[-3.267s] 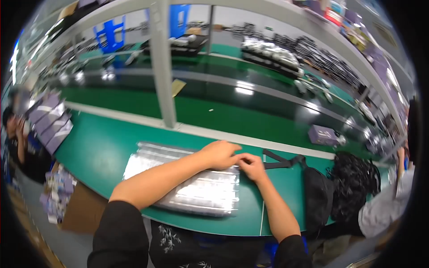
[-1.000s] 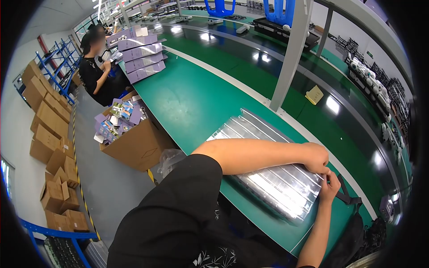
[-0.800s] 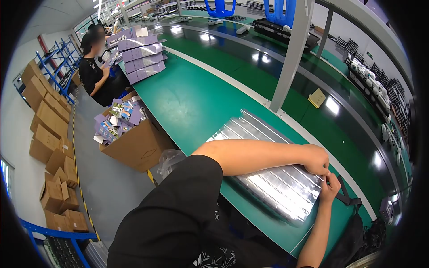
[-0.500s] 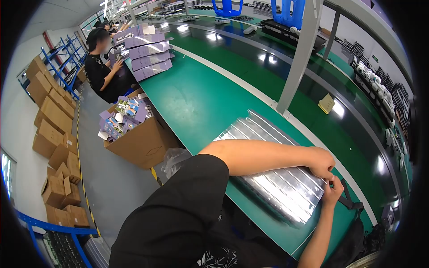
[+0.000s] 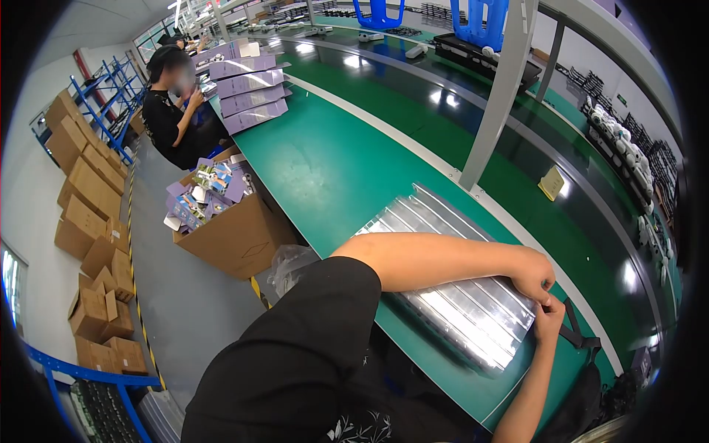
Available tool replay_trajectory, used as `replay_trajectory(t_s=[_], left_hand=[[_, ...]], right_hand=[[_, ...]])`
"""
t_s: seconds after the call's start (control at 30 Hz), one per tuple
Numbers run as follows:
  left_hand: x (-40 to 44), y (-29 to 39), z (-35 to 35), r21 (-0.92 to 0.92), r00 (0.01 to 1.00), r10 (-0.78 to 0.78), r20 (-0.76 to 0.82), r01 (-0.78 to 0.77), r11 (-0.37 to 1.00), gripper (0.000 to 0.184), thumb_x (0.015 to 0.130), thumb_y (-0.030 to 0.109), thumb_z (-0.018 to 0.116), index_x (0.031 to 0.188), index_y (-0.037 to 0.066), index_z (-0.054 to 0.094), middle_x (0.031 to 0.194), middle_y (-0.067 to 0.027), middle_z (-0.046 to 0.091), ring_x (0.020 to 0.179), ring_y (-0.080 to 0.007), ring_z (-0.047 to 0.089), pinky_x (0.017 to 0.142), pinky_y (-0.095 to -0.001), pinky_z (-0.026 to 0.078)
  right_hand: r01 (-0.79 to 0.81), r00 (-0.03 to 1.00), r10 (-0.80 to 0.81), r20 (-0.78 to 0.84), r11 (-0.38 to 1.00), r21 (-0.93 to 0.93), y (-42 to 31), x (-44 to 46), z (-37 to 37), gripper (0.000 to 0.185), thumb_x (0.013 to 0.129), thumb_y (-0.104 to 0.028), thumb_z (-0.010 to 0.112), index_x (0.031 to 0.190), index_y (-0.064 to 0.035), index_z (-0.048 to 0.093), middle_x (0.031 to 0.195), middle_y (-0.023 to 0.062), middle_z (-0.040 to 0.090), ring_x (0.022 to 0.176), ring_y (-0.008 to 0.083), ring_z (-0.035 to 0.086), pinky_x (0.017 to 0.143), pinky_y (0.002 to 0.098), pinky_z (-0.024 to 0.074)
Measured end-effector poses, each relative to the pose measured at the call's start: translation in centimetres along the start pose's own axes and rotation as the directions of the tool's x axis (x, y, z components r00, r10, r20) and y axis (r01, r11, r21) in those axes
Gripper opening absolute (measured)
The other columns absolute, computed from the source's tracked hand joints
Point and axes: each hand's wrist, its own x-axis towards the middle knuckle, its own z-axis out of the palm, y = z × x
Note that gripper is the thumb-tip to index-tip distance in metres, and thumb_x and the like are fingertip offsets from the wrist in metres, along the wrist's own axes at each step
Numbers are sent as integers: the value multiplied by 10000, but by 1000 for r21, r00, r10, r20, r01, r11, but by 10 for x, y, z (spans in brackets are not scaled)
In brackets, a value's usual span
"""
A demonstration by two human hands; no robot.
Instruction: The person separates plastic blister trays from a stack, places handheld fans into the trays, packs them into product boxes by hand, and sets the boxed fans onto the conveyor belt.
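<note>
Plastic sheeting (image 5: 480, 321) wants light fingertip pressure where the left hand (image 5: 532, 274) and right hand (image 5: 548, 320) curl nearly closed, any grip unclear.

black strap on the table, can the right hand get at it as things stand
Probably yes: the strap lies close beside the right hand, with nothing seen between them, though that hand meets the left hand by the silver sheets.

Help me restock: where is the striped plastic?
In the head view, the striped plastic lies right of centre on the green table, beneath the left forearm.
</note>
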Motion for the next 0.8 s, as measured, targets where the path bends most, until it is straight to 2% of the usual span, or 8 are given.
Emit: replay_trajectory(t_s=[0.2,0.3,0.73,0.8], left_hand=[[0,4,-1,29,999,-41,6,41,999,488,810,540,631,976,86,695,943,-164,695,916,-337,657,777,-433,517],[-3,10,-4,48,994,-103,32,101,994,519,815,570,611,990,89,697,958,-170,693,934,-340,654,793,-440,514],[-7,15,-7,59,993,-111,34,109,992,556,818,600,592,994,84,696,979,-177,690,958,-347,648,814,-440,512],[-6,14,-6,72,995,-95,37,92,993,547,819,592,593,996,85,700,979,-180,691,958,-349,647,815,-439,513]], right_hand=[[-19,999,20,-25,999,26,-7,0,3,125,741,-52,628,756,64,582,658,113,569,613,158,519,586,307,413],[-17,999,16,41,1000,1,-10,3,-1,133,726,-51,631,740,63,564,647,108,548,603,160,504,574,310,399],[10,1000,-10,23,1000,17,-10,0,4,113,752,-27,630,768,64,565,664,104,560,606,160,511,574,308,406],[-101,993,100,69,995,24,-7,-3,6,91,758,-4,623,787,69,577,677,101,576,617,155,526,580,303,419]])
